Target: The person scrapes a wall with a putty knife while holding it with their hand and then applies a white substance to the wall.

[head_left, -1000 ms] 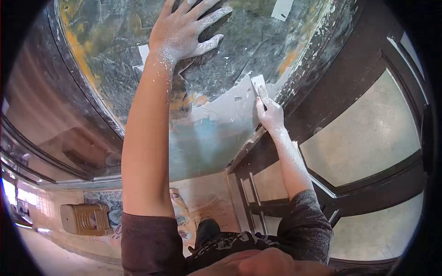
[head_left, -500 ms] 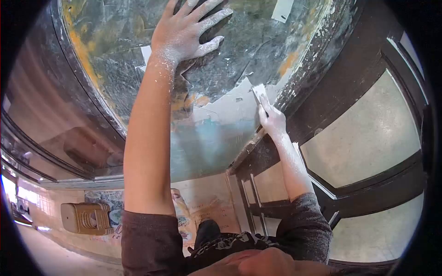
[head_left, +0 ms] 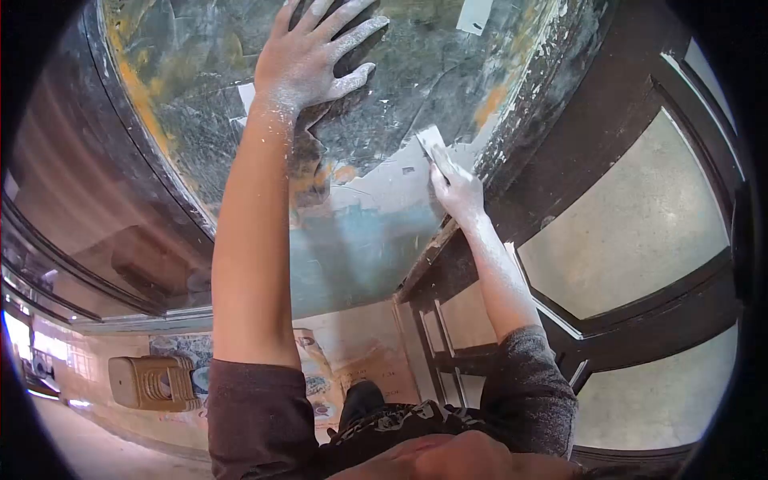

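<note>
My left hand (head_left: 308, 60) lies flat, fingers spread, on the scuffed dark green surface (head_left: 216, 48). White powder coats its fingers. To the right and lower down, my right hand (head_left: 458, 190) is wrapped round a scraper (head_left: 436, 149) with a pale flat blade. The blade rests against the surface at the upper edge of a whitish smoothed patch (head_left: 384, 188). Below that patch the surface is blue-green. A pale rectangular piece (head_left: 474, 16) shows near the top, and another white piece (head_left: 246, 98) is partly hidden beside my left wrist.
Dark-framed panels (head_left: 632, 232) stand close on the right. A glossy brown panel (head_left: 104, 200) curves along the left. Stacked tan stools (head_left: 152, 382) are at the lower left, near flattened printed cardboard (head_left: 384, 370) on the floor.
The scraper has moved up and left in my right hand, and its blade is angled more to the left. My left hand stays spread on the surface; the view has shifted slightly.
</note>
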A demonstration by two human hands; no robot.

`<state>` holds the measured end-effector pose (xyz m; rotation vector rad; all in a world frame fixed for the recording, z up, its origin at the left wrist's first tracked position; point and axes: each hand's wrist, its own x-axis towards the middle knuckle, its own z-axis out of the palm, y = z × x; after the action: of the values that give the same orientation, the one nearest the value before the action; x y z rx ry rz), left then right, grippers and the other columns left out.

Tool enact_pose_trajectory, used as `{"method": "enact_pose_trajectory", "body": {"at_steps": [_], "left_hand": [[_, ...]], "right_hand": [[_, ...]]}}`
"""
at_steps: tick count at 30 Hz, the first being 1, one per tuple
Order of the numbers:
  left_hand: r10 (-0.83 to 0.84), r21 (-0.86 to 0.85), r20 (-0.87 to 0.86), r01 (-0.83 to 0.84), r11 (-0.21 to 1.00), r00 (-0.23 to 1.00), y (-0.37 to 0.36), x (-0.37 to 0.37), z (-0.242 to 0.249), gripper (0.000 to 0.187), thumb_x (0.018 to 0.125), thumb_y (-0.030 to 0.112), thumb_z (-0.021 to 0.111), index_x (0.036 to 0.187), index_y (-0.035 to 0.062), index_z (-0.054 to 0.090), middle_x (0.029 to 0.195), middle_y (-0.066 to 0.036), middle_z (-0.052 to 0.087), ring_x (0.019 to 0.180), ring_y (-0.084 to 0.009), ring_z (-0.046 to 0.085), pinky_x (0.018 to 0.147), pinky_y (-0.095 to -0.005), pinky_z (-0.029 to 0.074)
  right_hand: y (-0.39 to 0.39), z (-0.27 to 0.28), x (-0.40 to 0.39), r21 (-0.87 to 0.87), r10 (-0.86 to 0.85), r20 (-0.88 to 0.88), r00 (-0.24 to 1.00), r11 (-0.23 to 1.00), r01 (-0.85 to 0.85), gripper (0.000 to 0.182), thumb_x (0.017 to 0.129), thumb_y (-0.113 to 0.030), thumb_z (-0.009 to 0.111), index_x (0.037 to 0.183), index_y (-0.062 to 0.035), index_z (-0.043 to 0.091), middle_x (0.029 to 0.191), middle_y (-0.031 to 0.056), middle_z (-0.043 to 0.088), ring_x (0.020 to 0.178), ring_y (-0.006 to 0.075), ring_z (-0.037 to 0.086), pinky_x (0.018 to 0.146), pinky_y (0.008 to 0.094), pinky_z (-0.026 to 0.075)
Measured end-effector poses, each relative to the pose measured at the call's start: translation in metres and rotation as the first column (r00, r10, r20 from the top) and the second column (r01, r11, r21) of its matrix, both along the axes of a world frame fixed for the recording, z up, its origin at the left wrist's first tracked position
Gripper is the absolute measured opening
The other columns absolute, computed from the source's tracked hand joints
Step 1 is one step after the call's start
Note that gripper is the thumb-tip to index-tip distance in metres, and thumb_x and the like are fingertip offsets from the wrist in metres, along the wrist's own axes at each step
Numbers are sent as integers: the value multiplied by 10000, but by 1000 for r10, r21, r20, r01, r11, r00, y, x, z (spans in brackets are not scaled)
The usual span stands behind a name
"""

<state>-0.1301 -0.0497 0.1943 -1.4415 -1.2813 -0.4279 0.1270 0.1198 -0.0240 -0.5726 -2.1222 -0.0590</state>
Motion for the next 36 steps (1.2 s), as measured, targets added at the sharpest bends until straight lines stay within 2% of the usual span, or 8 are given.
{"method": "enact_pose_trajectory", "body": {"at_steps": [5, 12, 17, 20, 27, 30, 34, 36], "left_hand": [[-11, 1, 28, 11, 1000, 1000, 1, 0, -1, 661, 818, 528, 685, 1423, 295, 559, 1602, 6, 395, 1522, -271, 272, 1241, -562, 143], [-27, 0, 8, 27, 1000, 1000, 1, -2, -1, 663, 811, 522, 687, 1421, 293, 562, 1602, 1, 397, 1522, -274, 272, 1240, -560, 150], [-38, 10, 17, 38, 999, 999, 1, -3, -2, 657, 815, 517, 685, 1418, 286, 565, 1601, -1, 397, 1522, -274, 271, 1244, -555, 142], [-54, 14, 20, 53, 998, 998, 2, -3, -2, 657, 814, 520, 686, 1415, 285, 567, 1600, 0, 398, 1522, -272, 271, 1244, -554, 141], [-53, 14, 18, 53, 998, 998, 1, -3, -1, 652, 811, 515, 692, 1411, 291, 570, 1596, 6, 402, 1517, -270, 280, 1241, -553, 151], [-56, 10, 21, 55, 998, 998, 0, -3, -1, 650, 811, 508, 693, 1411, 291, 570, 1596, 5, 404, 1518, -269, 281, 1239, -556, 158], [-46, 13, 32, 45, 999, 998, 1, -2, -1, 648, 809, 507, 695, 1408, 293, 573, 1597, 4, 404, 1518, -270, 281, 1239, -555, 159], [-58, 12, 36, 58, 998, 998, 0, -1, -2, 647, 809, 507, 695, 1408, 293, 574, 1597, 4, 404, 1517, -270, 283, 1240, -554, 158]], "right_hand": [[13, -46, 26, -53, -28, 109, 994, 998, 34, 438, 926, -157, 675, 1363, -163, 640, 1061, 145, 740, 872, 328, 723, 754, 413, 584], [-15, -6, -18, -49, 66, 12, 998, 997, -66, 466, 920, -150, 646, 1382, -206, 621, 1182, 94, 721, 864, 305, 724, 772, 429, 579], [9, -47, 17, 157, 14, 59, 998, 987, -23, 458, 930, -204, 633, 1387, -240, 618, 1198, 42, 723, 826, 279, 725, 686, 406, 600], [13, -54, 26, 21, -25, 116, 993, 1000, 23, 442, 933, -228, 624, 1375, -253, 623, 1211, 18, 719, 822, 260, 727, 682, 402, 600], [-19, 1, -10, 76, -29, 180, 983, 997, 15, 452, 930, -198, 631, 1380, -245, 623, 1072, 56, 746, 829, 262, 721, 702, 410, 591], [2, -22, 9, 193, 12, 174, 985, 980, -46, 450, 928, -208, 642, 1377, -227, 628, 1074, 67, 744, 806, 253, 722, 672, 407, 593], [4, -37, 27, 42, -98, 305, 947, 995, 90, 446, 931, -214, 642, 1376, -250, 631, 1125, 74, 739, 823, 261, 726, 685, 396, 603], [6, -38, 20, 95, -76, 216, 973, 994, 56, 429, 931, -254, 640, 1359, -282, 640, 971, 41, 744, 712, 259, 703, 624, 404, 588]]}}
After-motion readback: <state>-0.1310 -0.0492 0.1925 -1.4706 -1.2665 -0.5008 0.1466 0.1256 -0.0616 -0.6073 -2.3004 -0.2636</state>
